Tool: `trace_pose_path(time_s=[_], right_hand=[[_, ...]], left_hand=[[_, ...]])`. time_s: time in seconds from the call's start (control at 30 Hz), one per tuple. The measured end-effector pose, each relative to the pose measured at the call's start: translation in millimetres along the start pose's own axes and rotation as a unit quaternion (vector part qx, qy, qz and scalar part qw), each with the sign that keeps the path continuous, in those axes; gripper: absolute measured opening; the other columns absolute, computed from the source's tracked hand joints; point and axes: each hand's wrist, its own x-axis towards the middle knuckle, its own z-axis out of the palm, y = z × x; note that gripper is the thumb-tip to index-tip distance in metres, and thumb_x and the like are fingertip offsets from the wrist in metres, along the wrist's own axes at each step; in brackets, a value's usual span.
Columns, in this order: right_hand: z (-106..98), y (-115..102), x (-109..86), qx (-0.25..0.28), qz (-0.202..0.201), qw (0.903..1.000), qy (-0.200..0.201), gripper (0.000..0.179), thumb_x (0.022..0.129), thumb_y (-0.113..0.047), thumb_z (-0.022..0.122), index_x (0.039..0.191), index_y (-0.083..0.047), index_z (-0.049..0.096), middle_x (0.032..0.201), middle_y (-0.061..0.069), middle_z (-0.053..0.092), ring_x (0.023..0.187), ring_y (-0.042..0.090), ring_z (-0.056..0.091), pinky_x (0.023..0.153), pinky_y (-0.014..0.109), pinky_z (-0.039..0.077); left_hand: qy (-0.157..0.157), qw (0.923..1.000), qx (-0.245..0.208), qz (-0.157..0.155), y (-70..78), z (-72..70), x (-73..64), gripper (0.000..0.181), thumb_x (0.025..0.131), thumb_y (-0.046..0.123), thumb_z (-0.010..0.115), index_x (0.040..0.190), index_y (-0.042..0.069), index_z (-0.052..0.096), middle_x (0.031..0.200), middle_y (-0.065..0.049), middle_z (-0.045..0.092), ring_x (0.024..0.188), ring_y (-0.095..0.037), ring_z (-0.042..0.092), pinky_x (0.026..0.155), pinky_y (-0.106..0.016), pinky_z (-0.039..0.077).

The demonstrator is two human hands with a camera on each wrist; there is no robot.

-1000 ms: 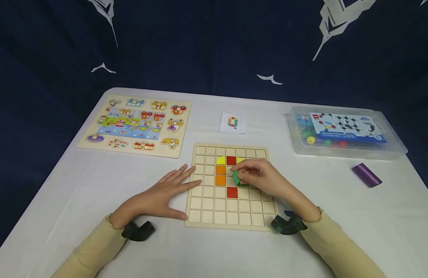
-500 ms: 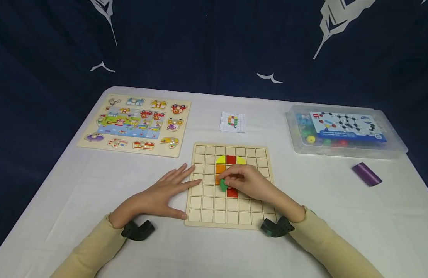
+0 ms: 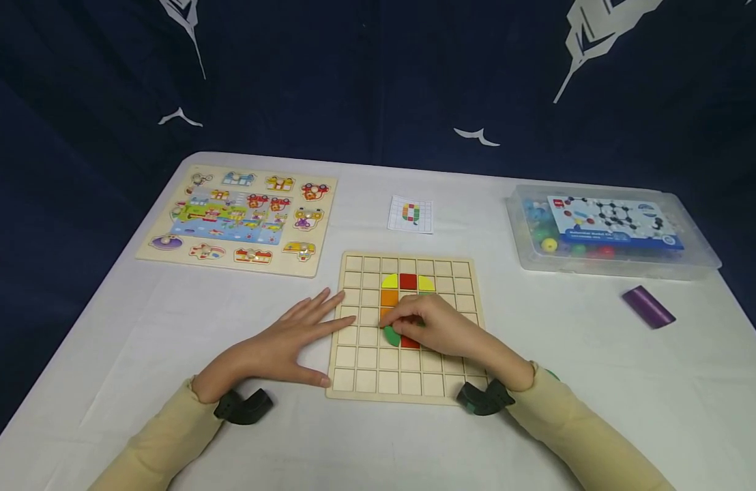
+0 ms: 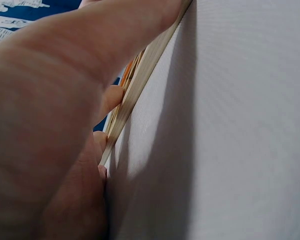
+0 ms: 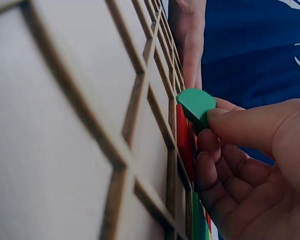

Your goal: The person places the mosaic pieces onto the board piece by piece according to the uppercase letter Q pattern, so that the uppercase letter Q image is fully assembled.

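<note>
A wooden grid board (image 3: 361,379) lies at the middle of the table. Between thumb and fingers my right hand (image 3: 438,326) pinches a green quarter-round tile (image 3: 392,336), tilted at a cell just left of the lower red square tile (image 3: 410,341); the right wrist view shows that green tile (image 5: 196,106) too. Above stand a yellow rounded tile (image 3: 389,281), a red square (image 3: 408,281), another yellow rounded tile (image 3: 426,282) and orange tiles (image 3: 389,298). The hand hides cells behind it. My left hand (image 3: 284,343) rests with spread fingers at the board's left edge, its thumb touching the corner.
Behind the board lies a small pattern card (image 3: 411,214). A peg puzzle board (image 3: 146,254) with vehicle pieces is at the back left. A clear plastic box (image 3: 697,264) of coloured balls stands at the back right, with a purple cylinder (image 3: 648,307) in front.
My right hand has carried the green tile left and toward the front of the board, from the middle column to beside the lower red square. The left hand has stayed put.
</note>
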Motion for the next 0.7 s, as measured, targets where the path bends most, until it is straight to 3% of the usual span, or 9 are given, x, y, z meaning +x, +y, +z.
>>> trace_pose_path(time_s=[0.7], right_hand=[[2.5, -0.9, -1.8, -0.048, -0.004, 0.9987, 0.013, 0.016, 0.081, 0.002, 0.070, 0.092, -0.009, 0.073, 0.087, -0.007, 0.064, 0.076, 0.009, 0.054, 0.066, 0.025, 0.047]], left_hand=[[0.004, 1.0000, -0.002, 0.008, 1.0, -0.6, -0.1, 0.090, 0.073, 0.052, 0.074, 0.147, 0.019, 0.034, 0.156, -0.008, 0.005, 0.140, -0.029, -0.004, 0.107, -0.053, 0.005]])
